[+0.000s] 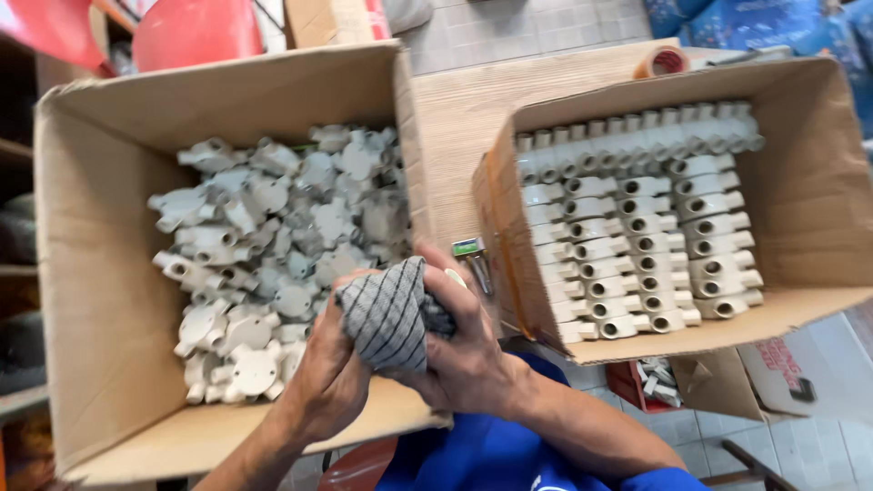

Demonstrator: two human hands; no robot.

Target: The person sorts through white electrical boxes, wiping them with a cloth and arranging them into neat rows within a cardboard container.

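Fingers (455, 300) of both hands wrap a checked cloth (389, 314), contents hidden.

One head-worn view is given, looking steeply down and forward from close above the lap; the left cardboard box (109, 273) and right cardboard box (800, 182) are framed on the desk (455, 118).

**Support surface: wooden table**

A light wood-grain table (459, 127) carries two open cardboard boxes: the left box (91, 273) and the right box (809, 182). A tape roll (661, 62) lies at the far edge. A small metal lighter (473, 259) rests between the boxes.
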